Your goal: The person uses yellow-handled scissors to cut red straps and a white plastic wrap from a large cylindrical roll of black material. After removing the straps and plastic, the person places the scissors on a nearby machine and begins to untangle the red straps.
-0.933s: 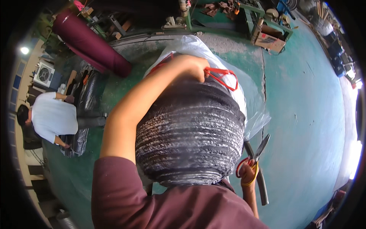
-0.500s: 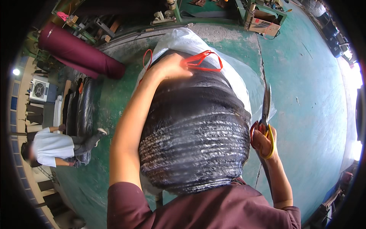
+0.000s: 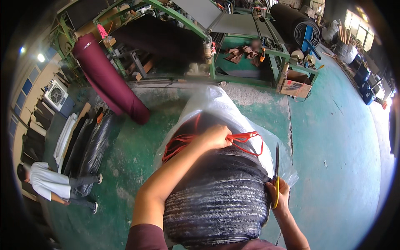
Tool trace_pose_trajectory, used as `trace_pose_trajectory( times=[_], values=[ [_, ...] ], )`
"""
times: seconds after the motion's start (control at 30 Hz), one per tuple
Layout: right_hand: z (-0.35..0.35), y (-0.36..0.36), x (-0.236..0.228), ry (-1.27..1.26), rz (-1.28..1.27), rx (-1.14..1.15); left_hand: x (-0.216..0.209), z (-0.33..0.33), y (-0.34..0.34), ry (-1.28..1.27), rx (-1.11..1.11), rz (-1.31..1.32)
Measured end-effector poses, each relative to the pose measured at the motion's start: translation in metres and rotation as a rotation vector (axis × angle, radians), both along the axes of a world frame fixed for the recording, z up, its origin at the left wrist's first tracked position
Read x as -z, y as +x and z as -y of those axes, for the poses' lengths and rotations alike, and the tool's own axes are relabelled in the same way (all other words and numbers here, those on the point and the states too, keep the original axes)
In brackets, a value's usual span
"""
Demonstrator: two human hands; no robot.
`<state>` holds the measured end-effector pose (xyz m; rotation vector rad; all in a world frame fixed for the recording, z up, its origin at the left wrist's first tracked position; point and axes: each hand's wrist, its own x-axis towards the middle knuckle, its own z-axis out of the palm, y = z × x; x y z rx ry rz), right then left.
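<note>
Head view: a big roll of dark fabric (image 3: 216,196) stands on end against the person's chest, sheathed in a clear plastic bag (image 3: 216,104) whose loose top bunches up beyond the roll's far end. The bag holds only the roll, and the film clings tight and shiny round the near part.

The left hand (image 3: 214,136) lies on top of the roll, its grip closed on a red cord (image 3: 248,137). A loop of the cord sticks out to the right of the fist, and more of it trails back to the left under the plastic.

The right hand (image 3: 280,192) is at the roll's right flank, its grip shut round the yellow handles of a pair of scissors (image 3: 276,175). The blades point up and away, nearly closed, just beside the plastic.

On the green floor (image 3: 333,146) to the left a maroon fabric roll (image 3: 108,79) leans against a green metal frame (image 3: 216,50). Further left lie dark wrapped rolls (image 3: 93,146), with another person (image 3: 50,185) bent beside them. An open cardboard box (image 3: 296,85) sits by the frame on the right; its contents cannot be made out.
</note>
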<state>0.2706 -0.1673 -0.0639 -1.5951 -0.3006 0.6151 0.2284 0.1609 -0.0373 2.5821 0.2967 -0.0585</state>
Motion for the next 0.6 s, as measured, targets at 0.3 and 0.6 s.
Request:
trace_pose_trajectory(
  times=[0.3,0.6],
  values=[
    [0.083,-0.065,0.03,0.008,-0.293,0.14,-0.015,0.016,0.008,0.308,0.037,-0.181],
    [0.133,-0.121,0.055,-0.21,-0.262,0.106,0.005,0.012,0.033,0.233,-0.026,-0.358]
  ],
)
